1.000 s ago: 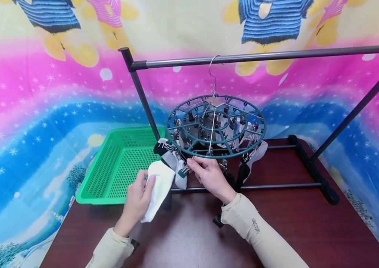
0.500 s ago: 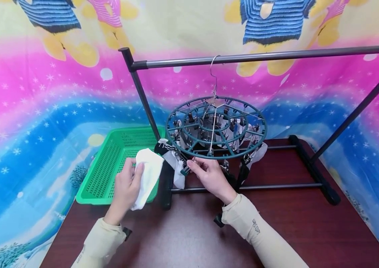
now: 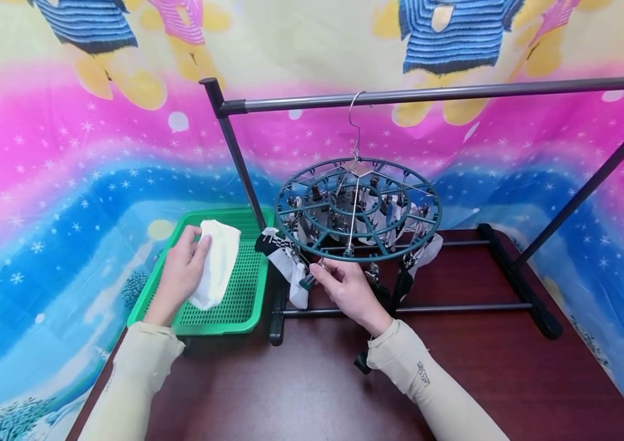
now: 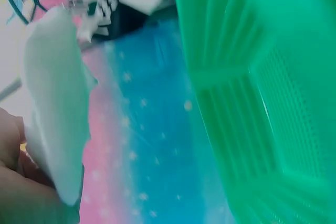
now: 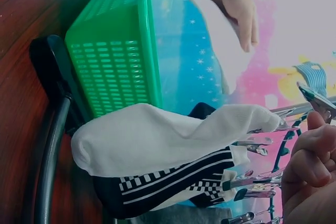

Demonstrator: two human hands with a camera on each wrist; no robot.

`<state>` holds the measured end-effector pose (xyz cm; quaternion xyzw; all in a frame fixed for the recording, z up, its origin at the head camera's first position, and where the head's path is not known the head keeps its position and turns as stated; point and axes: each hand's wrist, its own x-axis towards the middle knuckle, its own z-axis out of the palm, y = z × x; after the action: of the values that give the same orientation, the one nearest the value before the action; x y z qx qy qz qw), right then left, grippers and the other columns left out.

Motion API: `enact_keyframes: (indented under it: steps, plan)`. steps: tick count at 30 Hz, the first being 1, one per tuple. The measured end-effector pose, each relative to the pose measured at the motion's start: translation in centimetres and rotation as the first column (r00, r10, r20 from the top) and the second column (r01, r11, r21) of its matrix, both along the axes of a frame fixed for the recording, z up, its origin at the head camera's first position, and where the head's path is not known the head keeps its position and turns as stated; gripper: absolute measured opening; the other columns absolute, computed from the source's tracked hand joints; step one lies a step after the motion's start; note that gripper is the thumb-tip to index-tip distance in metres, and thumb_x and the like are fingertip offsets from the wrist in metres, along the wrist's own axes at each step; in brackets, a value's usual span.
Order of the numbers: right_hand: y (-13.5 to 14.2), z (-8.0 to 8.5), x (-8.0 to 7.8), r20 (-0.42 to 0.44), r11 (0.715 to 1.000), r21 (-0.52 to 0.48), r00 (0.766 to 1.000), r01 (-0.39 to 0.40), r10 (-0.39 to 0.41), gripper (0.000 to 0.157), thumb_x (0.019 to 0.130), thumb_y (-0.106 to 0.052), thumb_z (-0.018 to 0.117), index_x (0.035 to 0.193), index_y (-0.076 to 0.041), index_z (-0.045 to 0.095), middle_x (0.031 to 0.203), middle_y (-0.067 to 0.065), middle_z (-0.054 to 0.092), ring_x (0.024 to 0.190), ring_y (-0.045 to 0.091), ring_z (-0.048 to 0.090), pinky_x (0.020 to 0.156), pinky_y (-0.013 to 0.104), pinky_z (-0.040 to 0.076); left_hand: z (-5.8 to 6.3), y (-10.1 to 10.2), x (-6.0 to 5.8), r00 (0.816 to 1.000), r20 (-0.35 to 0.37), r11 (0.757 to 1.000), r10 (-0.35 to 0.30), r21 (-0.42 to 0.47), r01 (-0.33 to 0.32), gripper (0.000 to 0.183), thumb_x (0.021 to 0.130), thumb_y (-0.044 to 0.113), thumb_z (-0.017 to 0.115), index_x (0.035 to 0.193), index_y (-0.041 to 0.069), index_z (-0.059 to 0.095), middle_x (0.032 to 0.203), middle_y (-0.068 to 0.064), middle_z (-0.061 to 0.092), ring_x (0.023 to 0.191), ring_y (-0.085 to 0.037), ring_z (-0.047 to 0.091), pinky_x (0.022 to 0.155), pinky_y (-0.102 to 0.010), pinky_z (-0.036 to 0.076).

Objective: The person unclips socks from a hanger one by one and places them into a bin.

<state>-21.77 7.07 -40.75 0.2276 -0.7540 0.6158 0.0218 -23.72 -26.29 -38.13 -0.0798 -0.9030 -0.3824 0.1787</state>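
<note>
In the head view my left hand (image 3: 182, 263) pinches a small white sock (image 3: 215, 263) between thumb and fingers, above the green basket (image 3: 253, 306). The sock hangs flat, apart from the basket in the left wrist view. At the near rim of a round green clip hanger (image 3: 312, 250), my right hand (image 3: 347, 291) pinches a metal clip (image 5: 316, 99) with a green tip. Beside that hand, white and black-patterned socks hang from other clips; a white sock (image 5: 142, 140) is nearest in the right wrist view. The right palm is hidden in the head view.
The hanger hooks over the top bar (image 3: 455, 93) of a dark metal rack standing on a brown table (image 3: 312, 380). Lower bars (image 3: 460, 306) and a rack foot (image 3: 276, 327) stand near the basket. A printed cloth backdrop surrounds the table.
My left hand has moved left and up with the white sock, from beside the hanger to over the green basket. My right hand has stayed at the clip.
</note>
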Motion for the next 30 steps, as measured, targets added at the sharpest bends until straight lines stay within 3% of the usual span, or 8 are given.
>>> enact_keyframes:
  steps: [3,7,13,15,19,22,24,30]
  plan:
    - [0.0,-0.1,0.0,0.014,1.0,-0.026,1.0,-0.017,0.018,0.033,0.107,-0.026,0.06,0.078,-0.008,0.06,0.06,0.0,0.042,0.053,0.013,0.041,0.052,0.025,0.035,0.7,-1.2,-1.4,0.999,0.048,1.0,-0.013,0.001,0.013,0.041,0.112,0.042,0.037,0.125,0.004,0.046,0.071,-0.016,0.062,0.054,-0.019,0.052,0.048,-0.037,0.05]
    - [0.1,0.0,0.0,0.025,0.999,-0.039,0.999,-0.027,0.028,0.034,0.107,-0.026,0.06,0.078,-0.008,0.059,0.059,0.001,0.042,0.05,0.013,0.041,0.049,0.025,0.037,1.4,-2.4,-3.2,0.993,0.111,0.999,-0.032,0.013,0.031,0.045,0.112,0.045,0.035,0.131,0.004,0.042,0.101,-0.029,0.072,0.064,-0.024,0.062,0.05,-0.039,0.055]
    - [0.2,0.0,0.1,0.028,0.999,-0.033,0.999,-0.019,0.019,0.034,0.107,-0.027,0.06,0.078,-0.008,0.059,0.058,0.0,0.043,0.051,0.015,0.043,0.049,0.027,0.04,1.7,-3.3,-5.8,0.996,0.09,1.0,-0.02,0.016,0.019,0.041,0.112,0.036,0.038,0.139,0.007,0.03,0.099,-0.032,0.07,0.066,-0.029,0.065,0.054,-0.039,0.057]
    - [0.2,0.0,0.1,0.021,0.999,-0.032,1.0,-0.022,0.023,0.035,0.107,-0.026,0.06,0.077,-0.008,0.058,0.058,0.001,0.043,0.05,0.015,0.044,0.049,0.028,0.04,1.8,-3.6,-6.5,0.996,0.083,1.0,-0.014,0.005,0.014,0.042,0.113,0.033,0.037,0.149,0.015,0.028,0.104,-0.034,0.067,0.075,-0.036,0.067,0.058,-0.042,0.057]
    - [0.1,-0.2,-0.1,0.004,0.999,-0.03,1.0,-0.029,0.029,0.038,0.107,-0.026,0.059,0.075,-0.006,0.056,0.057,0.002,0.044,0.05,0.021,0.045,0.05,0.028,0.041,1.8,-4.3,-7.6,0.989,0.141,0.999,-0.041,-0.025,0.045,0.042,0.113,0.028,0.035,0.155,0.031,0.041,0.144,-0.03,0.055,0.112,-0.046,0.061,0.071,-0.048,0.057]
    - [0.1,-0.2,-0.3,0.009,0.999,-0.023,0.999,-0.033,0.033,0.038,0.107,-0.026,0.059,0.075,-0.006,0.055,0.058,0.007,0.044,0.052,0.03,0.046,0.053,0.027,0.041,1.5,-4.8,-8.3,0.974,0.211,0.995,-0.077,-0.047,0.089,0.039,0.113,0.027,0.038,0.15,0.028,0.052,0.158,-0.021,0.045,0.116,-0.044,0.057,0.073,-0.045,0.057]
    - [0.1,-0.2,-0.3,0.022,0.999,-0.016,0.999,-0.036,0.036,0.038,0.107,-0.027,0.058,0.075,-0.007,0.056,0.059,0.011,0.044,0.053,0.033,0.046,0.054,0.028,0.041,1.2,-5.0,-8.8,0.96,0.259,0.992,-0.104,-0.047,0.12,0.039,0.111,0.027,0.046,0.15,0.024,0.053,0.158,-0.022,0.044,0.111,-0.042,0.058,0.07,-0.041,0.057]
    - [0.3,-0.3,-0.2,0.028,1.0,0.006,0.999,-0.028,0.028,0.039,0.108,-0.029,0.058,0.075,-0.009,0.056,0.059,0.01,0.045,0.053,0.024,0.047,0.054,0.029,0.042,-0.2,-5.1,-10.2,0.886,0.415,0.975,-0.208,0.014,0.222,0.072,0.098,0.014,0.071,0.16,0.026,0.037,0.158,-0.026,0.037,0.115,-0.043,0.056,0.074,-0.039,0.061]
